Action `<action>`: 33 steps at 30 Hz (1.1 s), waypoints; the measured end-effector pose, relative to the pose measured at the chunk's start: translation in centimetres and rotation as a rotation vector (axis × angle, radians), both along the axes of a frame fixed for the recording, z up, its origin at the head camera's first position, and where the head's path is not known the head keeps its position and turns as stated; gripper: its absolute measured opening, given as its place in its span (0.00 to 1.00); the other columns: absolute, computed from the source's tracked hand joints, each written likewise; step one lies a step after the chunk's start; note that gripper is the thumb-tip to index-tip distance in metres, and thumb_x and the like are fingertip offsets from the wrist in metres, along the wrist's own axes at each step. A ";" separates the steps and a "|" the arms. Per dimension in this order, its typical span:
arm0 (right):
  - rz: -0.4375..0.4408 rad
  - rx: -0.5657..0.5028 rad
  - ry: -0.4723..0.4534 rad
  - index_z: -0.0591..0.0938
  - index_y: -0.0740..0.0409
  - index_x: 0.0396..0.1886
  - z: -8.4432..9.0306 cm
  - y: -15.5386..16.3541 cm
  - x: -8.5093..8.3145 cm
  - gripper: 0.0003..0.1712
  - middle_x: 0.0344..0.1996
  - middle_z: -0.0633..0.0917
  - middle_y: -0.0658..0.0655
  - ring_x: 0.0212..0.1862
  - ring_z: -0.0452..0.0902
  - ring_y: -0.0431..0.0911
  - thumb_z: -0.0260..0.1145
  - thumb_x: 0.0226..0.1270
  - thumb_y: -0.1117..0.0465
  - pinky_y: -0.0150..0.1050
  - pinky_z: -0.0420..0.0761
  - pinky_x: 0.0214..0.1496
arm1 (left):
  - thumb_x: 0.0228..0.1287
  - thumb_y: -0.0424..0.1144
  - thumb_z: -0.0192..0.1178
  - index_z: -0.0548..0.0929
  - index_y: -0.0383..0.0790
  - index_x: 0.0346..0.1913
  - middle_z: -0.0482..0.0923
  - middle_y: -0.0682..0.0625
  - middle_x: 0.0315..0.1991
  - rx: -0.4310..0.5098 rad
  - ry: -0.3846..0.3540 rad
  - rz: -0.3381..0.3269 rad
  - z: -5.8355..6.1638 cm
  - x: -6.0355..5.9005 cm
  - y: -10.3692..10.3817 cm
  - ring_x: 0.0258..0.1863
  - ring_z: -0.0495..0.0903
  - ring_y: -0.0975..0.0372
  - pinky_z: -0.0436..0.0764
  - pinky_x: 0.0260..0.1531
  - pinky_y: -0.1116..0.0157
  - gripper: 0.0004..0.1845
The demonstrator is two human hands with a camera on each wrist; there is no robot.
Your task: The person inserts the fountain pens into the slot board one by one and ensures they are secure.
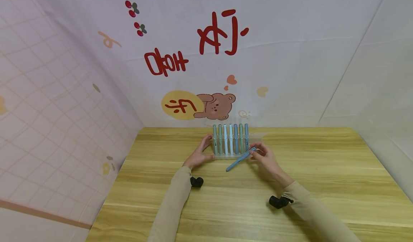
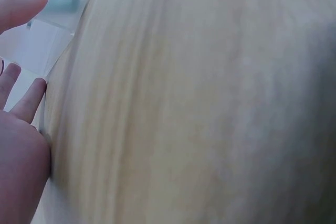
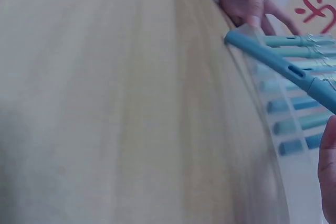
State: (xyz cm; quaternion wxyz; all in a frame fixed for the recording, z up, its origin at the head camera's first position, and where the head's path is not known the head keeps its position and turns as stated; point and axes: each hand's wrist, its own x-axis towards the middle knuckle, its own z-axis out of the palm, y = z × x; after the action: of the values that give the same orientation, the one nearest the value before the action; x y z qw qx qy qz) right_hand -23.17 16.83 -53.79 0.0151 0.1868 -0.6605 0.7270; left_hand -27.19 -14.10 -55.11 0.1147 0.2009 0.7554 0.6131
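A clear pen stand point(image 1: 230, 157) stands near the back of the table, with several capped pens point(image 1: 225, 140) in green, pale blue and blue set upright side by side in it. My left hand point(image 1: 200, 155) holds the stand's left end, thumb at the front edge and fingers towards the back. In the left wrist view the thumb point(image 2: 23, 10) lies over the clear plastic. Between thumb and fingers, my right hand point(image 1: 265, 159) pinches a blue pen point(image 1: 239, 160) near its clip end. That pen slants in front of the stand, its other end pointing down and left.
The wooden table point(image 1: 238, 206) reaches back to a white wall covering point(image 1: 290, 73) printed with red characters and a bear. Another printed covering point(image 1: 64, 109) rises along the left side. Black wrist pieces point(image 1: 279, 202) sit at both sleeves.
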 end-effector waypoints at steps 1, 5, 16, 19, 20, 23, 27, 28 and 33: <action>-0.001 -0.025 -0.016 0.66 0.83 0.53 0.0 0.2 -0.1 0.18 0.44 0.75 0.71 0.40 0.80 0.42 0.57 0.68 0.76 0.42 0.83 0.42 | 0.56 0.22 0.65 0.46 0.41 0.76 0.46 0.43 0.76 -0.003 0.000 -0.001 0.0 0.0 0.0 0.73 0.49 0.46 0.53 0.67 0.45 0.50; -0.007 -0.117 -0.070 0.63 0.81 0.57 0.3 0.7 -0.4 0.21 0.44 0.76 0.65 0.42 0.81 0.42 0.57 0.69 0.75 0.45 0.82 0.47 | 0.57 0.22 0.64 0.45 0.41 0.77 0.44 0.42 0.76 -0.005 -0.001 -0.018 0.1 0.0 0.0 0.73 0.47 0.44 0.52 0.66 0.44 0.51; -0.033 -0.366 -0.139 0.60 0.74 0.57 1.2 1.5 -1.0 0.16 0.42 0.84 0.54 0.42 0.82 0.45 0.50 0.73 0.75 0.40 0.81 0.46 | 0.57 0.21 0.64 0.47 0.42 0.76 0.43 0.37 0.75 0.023 -0.036 -0.061 2.8 1.2 0.0 0.72 0.45 0.39 0.50 0.66 0.41 0.49; -0.058 -0.363 -0.155 0.62 0.75 0.57 1.6 1.7 -1.0 0.16 0.42 0.84 0.52 0.41 0.81 0.44 0.50 0.75 0.72 0.39 0.81 0.44 | 0.56 0.20 0.63 0.47 0.40 0.76 0.43 0.36 0.75 0.036 -0.035 -0.057 2.9 1.3 0.0 0.72 0.45 0.39 0.50 0.66 0.40 0.49; -0.070 -0.351 -0.160 0.62 0.75 0.58 1.7 1.7 -1.0 0.17 0.42 0.84 0.52 0.41 0.80 0.44 0.51 0.75 0.71 0.38 0.81 0.44 | 0.56 0.20 0.63 0.47 0.39 0.76 0.43 0.36 0.75 0.039 -0.035 -0.057 2.9 1.3 0.0 0.72 0.45 0.39 0.50 0.66 0.40 0.49; -0.093 -0.308 -0.178 0.60 0.78 0.62 1.9 1.8 -1.0 0.22 0.45 0.83 0.55 0.42 0.77 0.44 0.50 0.76 0.68 0.37 0.81 0.45 | 0.56 0.20 0.63 0.45 0.36 0.76 0.41 0.35 0.75 0.028 -0.036 -0.067 2.9 1.1 0.0 0.72 0.44 0.39 0.50 0.66 0.40 0.49; -0.106 -0.277 -0.189 0.58 0.80 0.66 1.8 1.9 -1.1 0.27 0.49 0.81 0.62 0.43 0.75 0.46 0.52 0.76 0.65 0.37 0.80 0.47 | 0.57 0.21 0.62 0.43 0.35 0.76 0.39 0.35 0.76 0.010 -0.045 -0.088 3.0 1.0 -0.1 0.72 0.43 0.39 0.49 0.66 0.41 0.49; -0.109 -0.272 -0.191 0.59 0.79 0.66 1.7 1.9 -1.1 0.27 0.49 0.80 0.62 0.43 0.75 0.45 0.52 0.76 0.66 0.37 0.79 0.47 | 0.57 0.21 0.62 0.42 0.35 0.76 0.39 0.35 0.76 0.011 -0.046 -0.089 3.0 0.9 -0.1 0.72 0.43 0.39 0.49 0.66 0.41 0.50; -0.134 -0.247 -0.188 0.62 0.79 0.65 1.7 1.8 -1.5 0.25 0.48 0.79 0.57 0.44 0.75 0.44 0.53 0.74 0.70 0.35 0.79 0.49 | 0.57 0.20 0.62 0.44 0.37 0.76 0.40 0.34 0.75 0.023 -0.037 -0.076 2.9 1.0 0.0 0.72 0.44 0.38 0.49 0.66 0.40 0.49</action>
State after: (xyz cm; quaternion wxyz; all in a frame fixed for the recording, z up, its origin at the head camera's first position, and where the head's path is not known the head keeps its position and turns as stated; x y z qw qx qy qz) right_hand -24.71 18.66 -52.14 0.0248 0.0702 -0.5758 0.8142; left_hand -26.21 -14.10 -52.16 0.1495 0.2191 0.7379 0.6206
